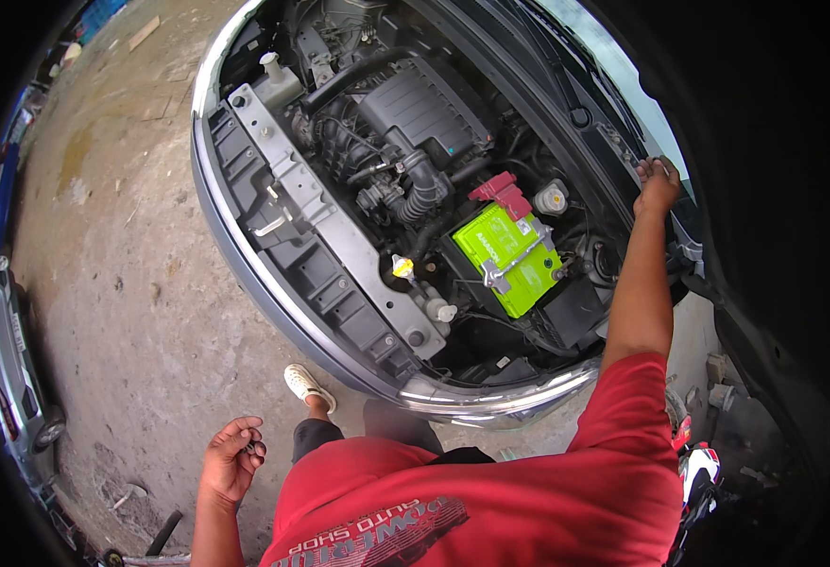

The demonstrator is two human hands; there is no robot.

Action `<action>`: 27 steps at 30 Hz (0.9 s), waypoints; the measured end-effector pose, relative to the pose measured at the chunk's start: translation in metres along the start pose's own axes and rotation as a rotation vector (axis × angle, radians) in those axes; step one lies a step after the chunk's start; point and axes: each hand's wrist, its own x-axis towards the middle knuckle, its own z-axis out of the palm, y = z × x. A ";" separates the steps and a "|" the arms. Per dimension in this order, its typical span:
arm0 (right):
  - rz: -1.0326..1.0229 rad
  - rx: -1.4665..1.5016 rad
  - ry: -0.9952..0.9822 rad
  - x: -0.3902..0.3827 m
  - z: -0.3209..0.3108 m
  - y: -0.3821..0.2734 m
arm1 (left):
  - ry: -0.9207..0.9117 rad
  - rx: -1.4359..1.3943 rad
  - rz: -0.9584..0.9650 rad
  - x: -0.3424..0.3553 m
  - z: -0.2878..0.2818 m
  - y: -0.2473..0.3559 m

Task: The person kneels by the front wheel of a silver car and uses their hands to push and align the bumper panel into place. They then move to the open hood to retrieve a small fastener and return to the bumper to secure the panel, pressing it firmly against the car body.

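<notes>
My right arm stretches over the edge of an open engine bay. My right hand is at the cowl below the windshield, its fingers curled together; what they hold, if anything, is too small to name. Several small metal pieces lie on the cowl just beyond the fingertips. My left hand is raised beside my body, apart from the car, with its fingers closed in a loose pinch. Something small and dark shows between them, but I cannot make it out.
A bright green battery with a red terminal cover sits near a dark engine cover. The front bumper curves before me, and the dark raised hood is at right. Parked vehicles stand far left.
</notes>
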 end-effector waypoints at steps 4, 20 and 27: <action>0.232 0.278 -0.079 0.012 -0.023 -0.003 | -0.005 0.002 -0.002 0.002 0.002 0.001; 0.702 0.270 -0.631 -0.237 -0.013 -0.028 | -0.086 -0.024 -0.023 0.002 0.001 0.003; 1.005 0.143 -0.887 -0.379 -0.017 -0.029 | -0.172 -0.013 -0.065 0.000 -0.001 0.003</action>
